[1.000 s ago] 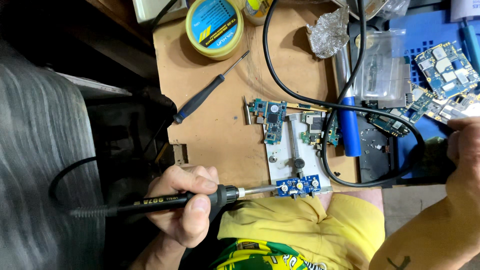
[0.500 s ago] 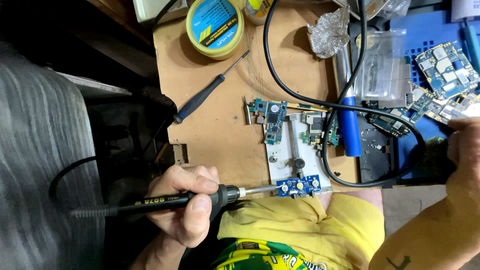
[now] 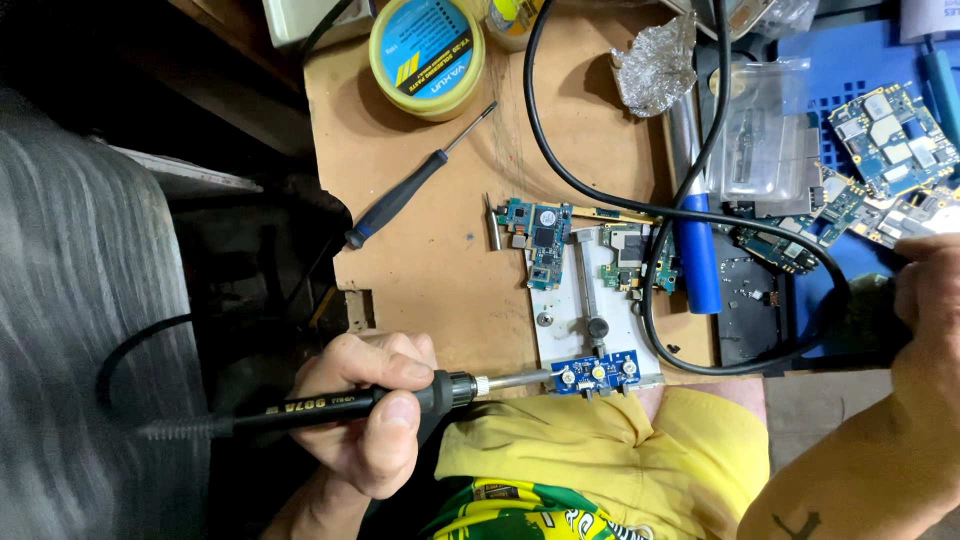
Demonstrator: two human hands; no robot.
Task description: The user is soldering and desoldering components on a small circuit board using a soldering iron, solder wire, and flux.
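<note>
Small blue rectangular circuit board with three round pads [image 3: 597, 372] sits clamped at the near edge of a white metal board holder [image 3: 560, 330], right at the workbench edge above the yellow shirt [image 3: 600, 450]. Black-handled soldering iron [image 3: 330, 405] lies horizontal, its metal tip touching the left end of the blue board. One hand [image 3: 365, 420], at frame left, has its fingers wrapped tight around the iron handle, thumb on top. The other hand [image 3: 925, 300], at the frame's right edge, is closed around a dark handle [image 3: 865, 320] that the thick black cable [image 3: 620, 200] runs into; fingers partly cut off by the frame. Which hand is left or right is not clear from this sideways view.

Further up the holder: a blue-green phone circuit board [image 3: 540, 240] and a second green board [image 3: 630, 255] beside it. Blue cylindrical tool handle [image 3: 695, 265] just right of those. Black-and-blue screwdriver [image 3: 415, 190] lies diagonal on the brown cardboard-covered bench [image 3: 420, 280]. Yellow round tin with blue label [image 3: 427, 55] at top. Crumpled foil ball [image 3: 655, 65] near top centre. Clear plastic bag [image 3: 765, 140] and more loose circuit boards [image 3: 880, 140] on a blue mat [image 3: 830, 70] at right.
</note>
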